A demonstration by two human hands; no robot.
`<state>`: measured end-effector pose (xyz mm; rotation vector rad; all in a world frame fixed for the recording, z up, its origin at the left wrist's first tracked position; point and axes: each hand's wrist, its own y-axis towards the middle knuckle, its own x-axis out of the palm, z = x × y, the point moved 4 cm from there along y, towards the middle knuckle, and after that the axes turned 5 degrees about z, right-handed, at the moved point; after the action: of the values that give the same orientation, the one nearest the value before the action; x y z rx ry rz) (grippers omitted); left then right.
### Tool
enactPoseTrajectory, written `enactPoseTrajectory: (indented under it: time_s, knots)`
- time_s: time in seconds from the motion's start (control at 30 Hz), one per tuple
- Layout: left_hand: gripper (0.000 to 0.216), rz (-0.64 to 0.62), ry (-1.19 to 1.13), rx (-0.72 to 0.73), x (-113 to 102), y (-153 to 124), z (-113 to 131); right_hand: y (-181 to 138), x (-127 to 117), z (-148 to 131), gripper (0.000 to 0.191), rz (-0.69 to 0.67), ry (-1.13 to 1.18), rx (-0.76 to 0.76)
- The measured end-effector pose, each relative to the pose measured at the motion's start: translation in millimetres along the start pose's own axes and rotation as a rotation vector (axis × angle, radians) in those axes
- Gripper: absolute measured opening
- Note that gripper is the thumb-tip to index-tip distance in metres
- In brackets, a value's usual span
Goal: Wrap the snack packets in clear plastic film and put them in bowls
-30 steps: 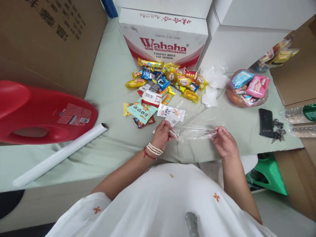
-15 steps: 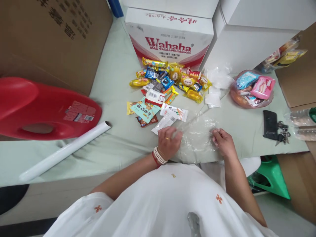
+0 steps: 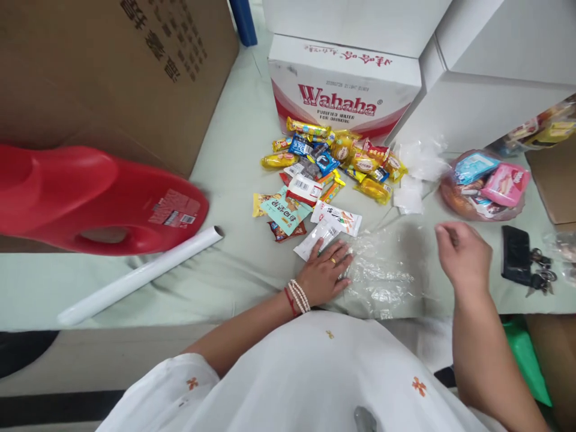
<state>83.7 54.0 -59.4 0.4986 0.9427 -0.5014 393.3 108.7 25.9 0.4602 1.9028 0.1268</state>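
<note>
A clear plastic bag (image 3: 382,270) lies flattened near the table's front edge. My left hand (image 3: 324,273) rests flat with its fingers spread, at the bag's left edge. Its fingertips touch or nearly touch a white snack packet (image 3: 317,237). To the right of the bag, my right hand (image 3: 465,258) is curled closed; its fingertips are turned away, hiding anything inside. Beyond the left hand lie a light-green packet (image 3: 285,211), a brown packet (image 3: 288,232) and a heap of wrapped snacks (image 3: 344,153) in yellow, blue and red.
A Wahaha carton (image 3: 342,90) stands behind the snacks. A clear bowl (image 3: 450,198) of packages sits right, near a black case (image 3: 516,255) with keys. At left are a red jug (image 3: 130,198), a white roll (image 3: 139,276) and a brown carton (image 3: 112,84). Crumpled clear wrappers (image 3: 420,159) lie beside the heap.
My right hand has moved right, away from the bag, and is now curled. My left hand has flattened out with its fingers spread. The view has shifted slightly.
</note>
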Motion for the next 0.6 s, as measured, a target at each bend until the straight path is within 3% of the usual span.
enactPoseTrajectory:
  time_s: [0.1,0.17,0.23,0.3,0.37,0.43,0.53,0.6]
  knots:
    - [0.063,-0.002,0.019,-0.018,1,0,-1,27,52,-108,0.030,-0.164,0.202,-0.348]
    - [0.066,-0.013,0.032,-0.015,2,1,-1,32,96,-173,0.035,-0.237,0.180,-0.511]
    - [0.067,-0.031,0.044,-0.009,3,2,-1,32,134,-220,0.048,-0.289,0.103,-0.610]
    - [0.070,-0.044,0.051,-0.012,4,2,-1,33,158,-245,0.050,-0.332,0.037,-0.678]
    - [0.074,-0.051,0.052,-0.019,4,2,-1,38,162,-249,0.046,-0.338,0.012,-0.700]
    - [0.079,-0.056,0.047,-0.020,4,1,-1,48,146,-234,0.046,-0.301,0.041,-0.679]
    - [0.087,-0.058,0.031,-0.009,3,1,-3,60,96,-191,0.049,-0.234,0.195,-0.625]
    - [0.091,-0.060,0.014,-0.007,2,0,-7,57,57,-156,0.049,-0.257,0.326,-0.602]
